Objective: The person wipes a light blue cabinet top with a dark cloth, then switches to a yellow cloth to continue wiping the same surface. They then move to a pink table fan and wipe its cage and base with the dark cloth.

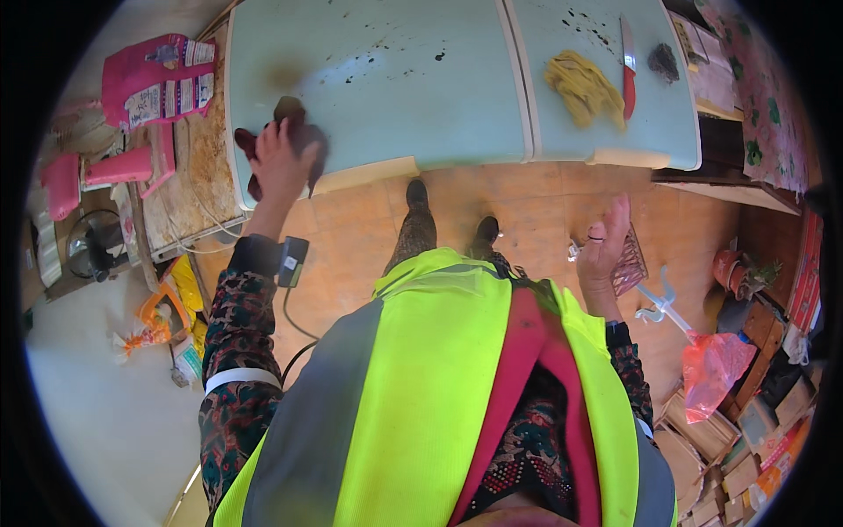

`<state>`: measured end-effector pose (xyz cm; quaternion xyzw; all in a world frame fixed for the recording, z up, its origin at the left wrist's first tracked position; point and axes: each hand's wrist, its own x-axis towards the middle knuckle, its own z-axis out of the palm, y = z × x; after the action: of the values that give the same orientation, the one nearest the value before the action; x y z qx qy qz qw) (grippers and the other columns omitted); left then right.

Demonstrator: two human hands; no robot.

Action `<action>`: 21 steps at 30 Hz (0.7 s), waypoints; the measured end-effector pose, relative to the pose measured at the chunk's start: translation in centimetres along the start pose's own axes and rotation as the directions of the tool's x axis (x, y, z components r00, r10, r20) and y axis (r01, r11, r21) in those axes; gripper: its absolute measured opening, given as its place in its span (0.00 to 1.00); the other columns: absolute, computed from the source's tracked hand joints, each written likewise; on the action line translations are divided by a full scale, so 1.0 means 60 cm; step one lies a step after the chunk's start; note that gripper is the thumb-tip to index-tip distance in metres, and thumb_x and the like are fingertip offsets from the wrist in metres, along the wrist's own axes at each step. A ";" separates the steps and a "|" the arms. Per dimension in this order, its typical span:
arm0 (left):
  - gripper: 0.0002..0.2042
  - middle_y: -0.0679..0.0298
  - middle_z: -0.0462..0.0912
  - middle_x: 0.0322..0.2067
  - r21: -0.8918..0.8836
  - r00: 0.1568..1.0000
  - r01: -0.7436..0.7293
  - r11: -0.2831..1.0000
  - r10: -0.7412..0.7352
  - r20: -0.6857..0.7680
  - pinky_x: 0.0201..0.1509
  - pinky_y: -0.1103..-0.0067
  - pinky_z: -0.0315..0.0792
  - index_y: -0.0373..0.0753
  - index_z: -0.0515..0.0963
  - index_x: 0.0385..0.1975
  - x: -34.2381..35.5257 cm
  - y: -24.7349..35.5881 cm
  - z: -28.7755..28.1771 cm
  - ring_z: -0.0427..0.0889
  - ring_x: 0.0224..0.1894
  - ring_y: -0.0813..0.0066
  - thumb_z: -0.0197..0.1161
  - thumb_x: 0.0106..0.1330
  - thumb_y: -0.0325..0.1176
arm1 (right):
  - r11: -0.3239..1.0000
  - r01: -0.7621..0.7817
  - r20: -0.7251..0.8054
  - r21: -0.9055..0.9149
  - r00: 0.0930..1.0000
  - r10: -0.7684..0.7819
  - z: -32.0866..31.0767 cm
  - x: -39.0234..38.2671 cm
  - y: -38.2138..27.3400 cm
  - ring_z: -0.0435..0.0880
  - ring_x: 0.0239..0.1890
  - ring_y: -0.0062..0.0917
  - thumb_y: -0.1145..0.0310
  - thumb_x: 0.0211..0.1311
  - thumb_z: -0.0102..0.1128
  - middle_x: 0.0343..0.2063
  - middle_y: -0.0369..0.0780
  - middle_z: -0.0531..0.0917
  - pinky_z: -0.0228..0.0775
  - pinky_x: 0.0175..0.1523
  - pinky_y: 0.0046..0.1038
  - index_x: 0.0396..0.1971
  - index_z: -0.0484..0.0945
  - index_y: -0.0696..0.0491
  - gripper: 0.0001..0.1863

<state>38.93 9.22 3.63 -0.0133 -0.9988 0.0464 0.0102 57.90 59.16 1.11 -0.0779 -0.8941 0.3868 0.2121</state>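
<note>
My left hand (279,164) grips a dark maroon cloth (309,145) on the near left corner of a pale blue flat surface (395,114). Parts of the cloth stick out around my fingers. Dark specks and smears dot the surface's far side. My right hand (604,241) is held apart over the floor, fingers stretched out and nothing in it; a ring shows on one finger. On the right section of the surface lie a crumpled yellow cloth (584,88), a knife with a red handle (629,88) and a dark, wiry scouring pad (663,63).
Left of the surface, a pink printed bag (158,83) and pink plastic pieces (118,169) rest by a worn wooden board (198,167). At right are a potted plant (733,270), a red plastic bag (713,373) and wooden boxes (698,422). Orange tiles (351,228) cover the floor.
</note>
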 end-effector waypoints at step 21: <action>0.38 0.53 0.51 0.74 -0.145 0.930 -0.311 0.939 0.332 0.158 0.67 0.40 0.54 0.44 0.56 0.72 0.078 0.274 -0.022 0.49 0.75 0.51 0.62 0.66 0.54 | 0.982 -0.181 -0.079 0.050 0.980 0.184 -0.018 -0.079 0.003 0.67 0.68 0.40 0.71 0.66 0.60 0.69 0.50 0.64 0.68 0.64 0.36 0.65 0.66 0.59 0.28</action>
<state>34.68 25.85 3.52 -0.1733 -0.9808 -0.0104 -0.0887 62.64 58.55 0.11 -0.1711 -0.8650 0.4201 0.2144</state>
